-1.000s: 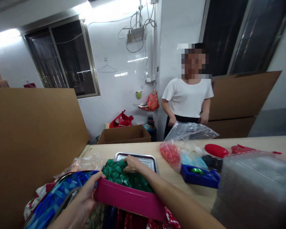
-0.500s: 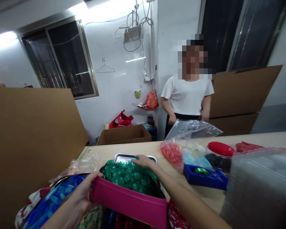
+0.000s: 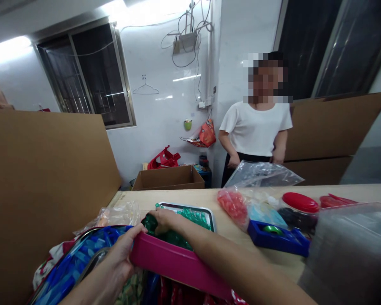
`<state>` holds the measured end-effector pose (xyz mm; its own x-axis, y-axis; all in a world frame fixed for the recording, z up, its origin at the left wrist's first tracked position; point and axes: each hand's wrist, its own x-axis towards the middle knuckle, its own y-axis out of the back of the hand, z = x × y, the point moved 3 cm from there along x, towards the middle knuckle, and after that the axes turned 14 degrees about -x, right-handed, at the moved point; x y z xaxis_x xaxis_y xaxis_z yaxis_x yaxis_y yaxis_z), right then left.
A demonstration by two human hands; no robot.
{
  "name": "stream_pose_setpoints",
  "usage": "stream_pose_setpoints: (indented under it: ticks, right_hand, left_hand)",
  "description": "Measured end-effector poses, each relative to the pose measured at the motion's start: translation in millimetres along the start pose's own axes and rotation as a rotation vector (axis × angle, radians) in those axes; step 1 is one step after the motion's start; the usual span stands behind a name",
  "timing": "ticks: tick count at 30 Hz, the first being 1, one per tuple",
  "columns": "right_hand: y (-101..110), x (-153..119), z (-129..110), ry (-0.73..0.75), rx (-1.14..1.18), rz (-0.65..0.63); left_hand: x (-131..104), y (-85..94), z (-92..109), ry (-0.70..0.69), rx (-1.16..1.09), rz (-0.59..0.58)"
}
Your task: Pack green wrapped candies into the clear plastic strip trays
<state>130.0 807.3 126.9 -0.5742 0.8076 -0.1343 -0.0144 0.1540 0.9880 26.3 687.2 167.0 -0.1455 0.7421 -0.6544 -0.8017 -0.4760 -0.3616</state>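
A pink, open-topped container [image 3: 178, 260] tilts away from me. My left hand [image 3: 125, 256] is closed on its left end, thumb over the rim. Inside lie shiny green plastic pieces [image 3: 182, 240]. My right hand [image 3: 165, 220] reaches over the container's far side among these pieces, fingers bent downward and apart from the thumb; its fingertips are partly hidden. Behind the container a metal tray [image 3: 213, 222] rests on the table, with more green pieces [image 3: 193, 217] in it.
Blue pieces [image 3: 79, 258] fill a bag at the left, beside a cardboard sheet [image 3: 47, 169]. At the right are a blue tape dispenser [image 3: 277, 239], a bag of pink pieces [image 3: 231, 205], a red-lidded jar [image 3: 300, 202] and a clear plastic stack [image 3: 349, 250]. A person [image 3: 257, 129] stands across the table.
The container has tipped further away from me, and green pieces now lie in the tray. My right hand has moved left and down into the pieces. My left hand keeps its hold.
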Motion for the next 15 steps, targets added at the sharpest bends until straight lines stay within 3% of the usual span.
stream_pose_setpoints:
  ticks: [6,9,12,15]
  right_hand:
    - [-29,-3,68,-0.127,0.112,0.030]
    - [-33,-14,88,-0.169,0.197,0.036]
    - [-21,-34,85,-0.170,0.301,0.061]
    - [-2,-62,56,0.017,0.467,0.053]
  left_hand:
    - [-1,8.0,2,-0.023,0.019,-0.025]
    - [6,12.5,2,-0.014,0.043,-0.024]
    - [14,16.5,3,-0.018,0.051,-0.036]
    - [20,18.0,4,0.004,0.032,-0.066]
